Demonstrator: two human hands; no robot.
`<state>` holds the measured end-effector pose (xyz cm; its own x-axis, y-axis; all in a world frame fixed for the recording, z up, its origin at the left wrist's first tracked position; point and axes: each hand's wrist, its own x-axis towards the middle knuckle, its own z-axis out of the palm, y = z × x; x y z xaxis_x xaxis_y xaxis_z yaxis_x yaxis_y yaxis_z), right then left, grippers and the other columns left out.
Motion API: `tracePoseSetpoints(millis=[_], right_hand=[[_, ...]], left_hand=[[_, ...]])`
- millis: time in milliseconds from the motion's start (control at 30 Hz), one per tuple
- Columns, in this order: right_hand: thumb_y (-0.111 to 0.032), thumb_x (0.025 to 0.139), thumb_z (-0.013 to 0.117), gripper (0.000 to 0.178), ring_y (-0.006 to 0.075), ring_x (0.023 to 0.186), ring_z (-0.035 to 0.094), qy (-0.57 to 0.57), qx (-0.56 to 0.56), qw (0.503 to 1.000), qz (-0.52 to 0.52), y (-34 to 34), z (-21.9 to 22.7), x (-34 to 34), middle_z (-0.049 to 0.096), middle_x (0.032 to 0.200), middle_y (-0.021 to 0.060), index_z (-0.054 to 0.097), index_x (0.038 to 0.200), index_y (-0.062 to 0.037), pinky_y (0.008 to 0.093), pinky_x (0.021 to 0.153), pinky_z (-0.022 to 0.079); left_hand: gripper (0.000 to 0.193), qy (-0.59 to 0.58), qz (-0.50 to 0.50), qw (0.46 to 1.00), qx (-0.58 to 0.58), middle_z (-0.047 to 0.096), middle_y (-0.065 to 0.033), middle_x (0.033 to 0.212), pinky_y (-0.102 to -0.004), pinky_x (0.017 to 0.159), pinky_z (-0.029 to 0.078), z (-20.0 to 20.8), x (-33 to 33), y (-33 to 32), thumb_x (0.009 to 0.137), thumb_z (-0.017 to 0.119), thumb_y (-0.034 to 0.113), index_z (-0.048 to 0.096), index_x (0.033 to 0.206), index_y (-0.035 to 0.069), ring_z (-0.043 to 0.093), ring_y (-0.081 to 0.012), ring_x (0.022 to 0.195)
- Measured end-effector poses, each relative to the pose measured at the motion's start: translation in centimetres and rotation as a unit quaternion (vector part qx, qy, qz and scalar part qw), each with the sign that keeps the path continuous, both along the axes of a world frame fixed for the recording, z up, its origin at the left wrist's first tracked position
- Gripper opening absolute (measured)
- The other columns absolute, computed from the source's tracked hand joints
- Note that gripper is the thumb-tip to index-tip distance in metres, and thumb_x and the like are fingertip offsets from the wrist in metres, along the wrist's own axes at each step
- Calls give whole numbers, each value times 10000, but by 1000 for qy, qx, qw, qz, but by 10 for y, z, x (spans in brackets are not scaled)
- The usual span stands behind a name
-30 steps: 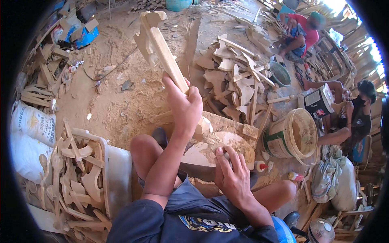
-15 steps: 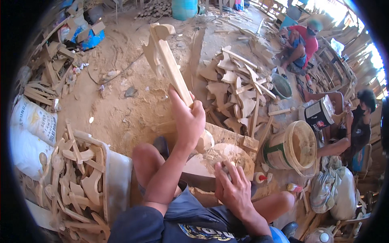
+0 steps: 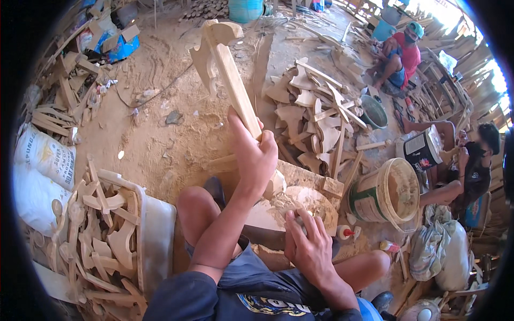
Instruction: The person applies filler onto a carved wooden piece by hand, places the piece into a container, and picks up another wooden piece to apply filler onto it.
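My left hand (image 3: 256, 155) is wrapped round the lower end of a pale wooden axe (image 3: 236, 85), raised at a tilt over the dusty floor. Its broad carved head is at the far end, above the handle. Lower and to the right, my right hand (image 3: 311, 247) has its fingers bent together at the near edge of a round-edged wooden work block (image 3: 322, 209). Whatever those fingers hold is mostly hidden beneath them. Crumbly, sawdust-coloured paste (image 3: 286, 203) lies on the block by the fingertips.
A white bin (image 3: 158, 235) full of carved wooden pieces stands at my left. Right of the block are a glue bottle (image 3: 345, 231) and a dusty bucket (image 3: 369, 200). More cut pieces (image 3: 308, 115) are heaped ahead. Two people sit at the right, one in red (image 3: 407, 56).
My left hand and the wooden axe have shifted a little to the right, with the axe head slightly higher. My right hand stays nearly in place at the block.
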<state>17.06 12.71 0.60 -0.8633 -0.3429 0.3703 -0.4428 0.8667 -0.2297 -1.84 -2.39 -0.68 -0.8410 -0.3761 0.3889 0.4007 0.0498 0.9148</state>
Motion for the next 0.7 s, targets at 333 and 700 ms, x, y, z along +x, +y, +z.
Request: tracePoseSetpoints(millis=[333,700], right_hand=[[-19,853,768,476,345,949,688,43,-36,998,-2,-2,-14,-12,660,1262,208,699,1324,6,418,771,600],[-26,836,777,432,290,896,692,49,-32,998,-1,6,2,-4,681,1233,163,741,1267,-25,380,732,599]], left_hand=[[706,23,35,999,-10,498,-184,1254,-323,810,577,-10,-8,5,926,527,-93,264,1573,12,604,-202,988],[759,-43,-23,993,111,488,-198,1226,-342,945,533,-7,-7,0,908,525,-102,221,1600,-39,563,-240,1107]])
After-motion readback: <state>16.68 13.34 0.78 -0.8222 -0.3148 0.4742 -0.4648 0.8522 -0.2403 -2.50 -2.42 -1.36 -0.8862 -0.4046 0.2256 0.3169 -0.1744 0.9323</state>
